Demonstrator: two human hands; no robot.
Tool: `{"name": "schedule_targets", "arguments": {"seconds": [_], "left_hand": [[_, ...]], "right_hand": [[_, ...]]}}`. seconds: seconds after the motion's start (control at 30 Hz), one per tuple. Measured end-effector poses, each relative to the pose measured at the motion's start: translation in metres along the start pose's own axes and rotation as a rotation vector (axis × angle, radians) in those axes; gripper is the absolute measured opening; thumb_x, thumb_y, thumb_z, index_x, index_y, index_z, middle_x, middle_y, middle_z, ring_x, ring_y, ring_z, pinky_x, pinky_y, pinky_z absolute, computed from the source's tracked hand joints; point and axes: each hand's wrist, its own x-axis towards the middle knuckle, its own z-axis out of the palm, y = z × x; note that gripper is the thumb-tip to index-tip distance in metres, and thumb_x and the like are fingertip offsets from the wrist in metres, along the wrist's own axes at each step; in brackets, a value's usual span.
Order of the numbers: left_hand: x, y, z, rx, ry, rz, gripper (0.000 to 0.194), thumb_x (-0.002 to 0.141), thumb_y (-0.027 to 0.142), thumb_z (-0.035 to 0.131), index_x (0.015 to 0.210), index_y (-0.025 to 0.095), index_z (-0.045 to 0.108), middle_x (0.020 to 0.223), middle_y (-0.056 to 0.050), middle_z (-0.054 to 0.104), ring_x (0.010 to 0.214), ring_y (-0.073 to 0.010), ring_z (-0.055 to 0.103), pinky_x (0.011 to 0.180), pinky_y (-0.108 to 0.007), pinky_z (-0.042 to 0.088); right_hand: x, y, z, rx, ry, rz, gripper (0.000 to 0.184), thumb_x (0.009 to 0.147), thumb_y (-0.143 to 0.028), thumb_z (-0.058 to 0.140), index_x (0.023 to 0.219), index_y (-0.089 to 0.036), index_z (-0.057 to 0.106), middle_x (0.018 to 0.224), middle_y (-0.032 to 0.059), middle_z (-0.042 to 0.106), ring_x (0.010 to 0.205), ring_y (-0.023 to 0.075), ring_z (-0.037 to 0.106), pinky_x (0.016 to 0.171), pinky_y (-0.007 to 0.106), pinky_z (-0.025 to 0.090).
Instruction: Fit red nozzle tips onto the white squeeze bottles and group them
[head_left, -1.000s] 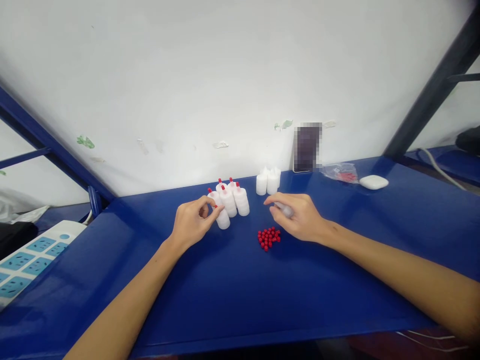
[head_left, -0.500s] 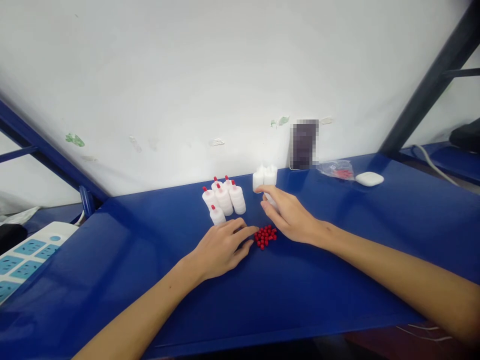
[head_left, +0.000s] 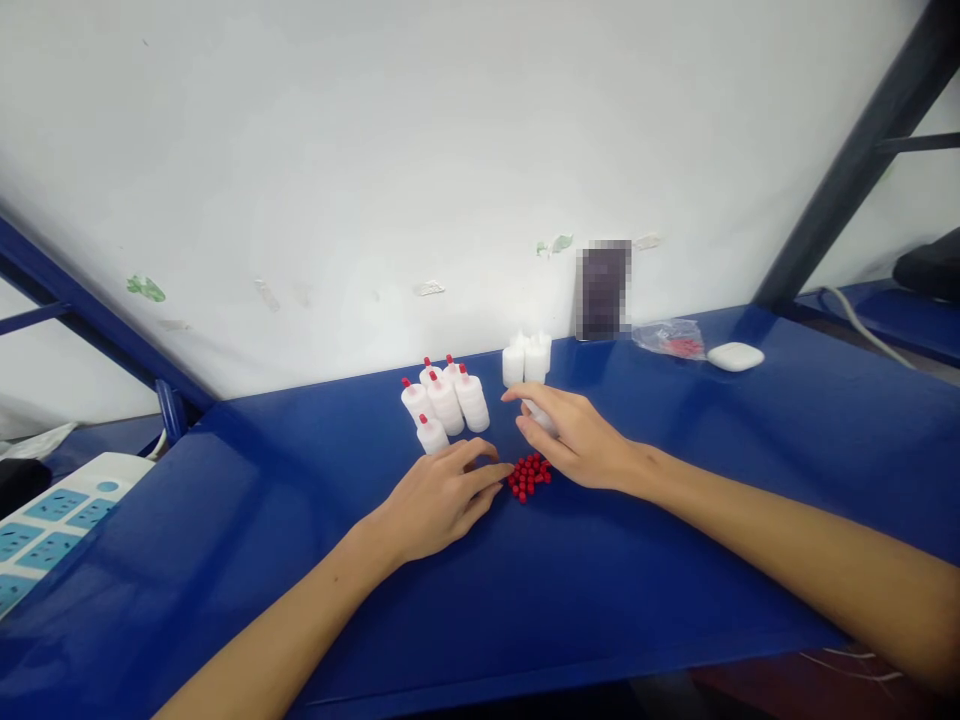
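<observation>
A small pile of loose red caps (head_left: 531,476) lies on the blue table between my hands. My left hand (head_left: 446,498) rests at the pile's left edge, its thumb and index fingertip a little apart and touching or nearly touching the nearest caps. Behind it stands a group of several white squeeze bottles (head_left: 445,402) with red caps on their tips; the front one is partly covered by my knuckles. My right hand (head_left: 576,432) is curled around a white bottle (head_left: 538,416), most of which the fingers hide. Just beyond it stand several white bottles (head_left: 527,358) without red caps.
A phone-like dark panel (head_left: 602,290), blurred out, leans on the wall. Right of it lie a clear plastic bag (head_left: 670,339) with red pieces and a white rounded case (head_left: 736,356). A power strip (head_left: 64,525) sits at the left. Metal posts (head_left: 847,160) flank the blue table (head_left: 570,600).
My right hand has drawn slightly down from the uncapped bottles with a bottle in its grasp, showing more of those behind. My left hand stays by the caps. The view has shifted slightly.
</observation>
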Motion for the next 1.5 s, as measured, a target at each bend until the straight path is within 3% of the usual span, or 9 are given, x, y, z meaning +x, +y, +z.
{"name": "schedule_targets", "arguments": {"seconds": [0.27,0.57,0.7,0.8,0.9,1.0,1.23,1.5], "left_hand": [[0.001,-0.005,0.004,0.040,0.050,0.100,0.029,0.101,0.023,0.044,0.118,0.018,0.066,0.127,-0.007,0.065,0.102,-0.0199,0.065,0.087,-0.034,0.056],[0.002,-0.010,0.005,-0.037,0.089,0.104,0.024,0.101,0.022,0.047,0.109,0.017,0.069,0.103,-0.006,0.072,0.088,-0.0175,0.066,0.077,-0.030,0.054],[0.003,-0.008,0.004,-0.209,0.093,0.036,0.020,0.098,0.021,0.052,0.106,0.017,0.070,0.099,-0.006,0.071,0.090,-0.0172,0.064,0.080,-0.029,0.054],[0.005,-0.003,0.003,-0.383,0.119,-0.093,0.013,0.094,0.020,0.059,0.099,0.019,0.071,0.092,-0.004,0.072,0.082,-0.0151,0.063,0.075,-0.027,0.053],[0.006,0.003,0.001,-0.612,0.230,-0.296,0.010,0.090,0.025,0.064,0.094,0.020,0.072,0.085,-0.002,0.071,0.071,-0.0128,0.062,0.066,-0.025,0.052],[0.008,0.007,-0.001,-0.898,0.336,-0.430,0.016,0.087,0.032,0.069,0.095,0.018,0.072,0.088,-0.005,0.072,0.077,-0.0154,0.066,0.070,-0.026,0.055],[0.009,0.008,-0.002,-1.175,0.296,-0.434,0.020,0.084,0.034,0.074,0.089,0.015,0.071,0.081,-0.003,0.068,0.071,-0.0116,0.061,0.063,-0.022,0.051],[0.007,0.011,-0.004,-1.228,0.274,-0.412,0.023,0.083,0.036,0.074,0.087,0.014,0.070,0.080,-0.004,0.068,0.070,-0.0121,0.061,0.062,-0.022,0.051]], "right_hand": [[0.000,-0.001,-0.001,0.003,0.001,-0.012,0.025,0.097,-0.023,0.045,0.119,-0.018,0.054,0.092,0.0045,0.067,0.071,0.0155,0.061,0.069,0.029,0.048],[-0.001,-0.007,-0.003,0.006,-0.036,-0.038,0.023,0.092,-0.019,0.049,0.114,-0.019,0.055,0.076,-0.0019,0.062,0.059,0.0121,0.053,0.059,0.024,0.042],[-0.003,-0.007,-0.002,0.041,-0.052,-0.079,0.022,0.090,-0.018,0.050,0.112,-0.019,0.055,0.075,-0.0019,0.063,0.061,0.0123,0.055,0.061,0.024,0.044],[-0.004,-0.007,-0.001,0.061,-0.053,-0.079,0.025,0.088,-0.017,0.050,0.113,-0.020,0.054,0.069,-0.0038,0.059,0.054,0.0113,0.051,0.055,0.023,0.042],[-0.006,-0.011,-0.001,0.093,-0.052,-0.102,0.034,0.084,-0.013,0.049,0.117,-0.019,0.052,0.067,-0.0051,0.057,0.049,0.0099,0.048,0.051,0.022,0.040],[-0.007,-0.020,0.000,0.120,-0.090,-0.149,0.041,0.080,-0.010,0.049,0.120,-0.020,0.050,0.073,-0.0036,0.062,0.049,0.0093,0.049,0.050,0.022,0.039],[-0.010,-0.032,0.007,0.138,-0.131,-0.249,0.046,0.077,-0.008,0.046,0.121,-0.021,0.047,0.080,-0.0029,0.067,0.048,0.0087,0.047,0.050,0.021,0.041],[-0.010,-0.033,0.009,0.133,-0.118,-0.250,0.043,0.076,-0.007,0.045,0.116,-0.021,0.050,0.077,-0.0037,0.066,0.047,0.0082,0.046,0.048,0.021,0.039]]}}
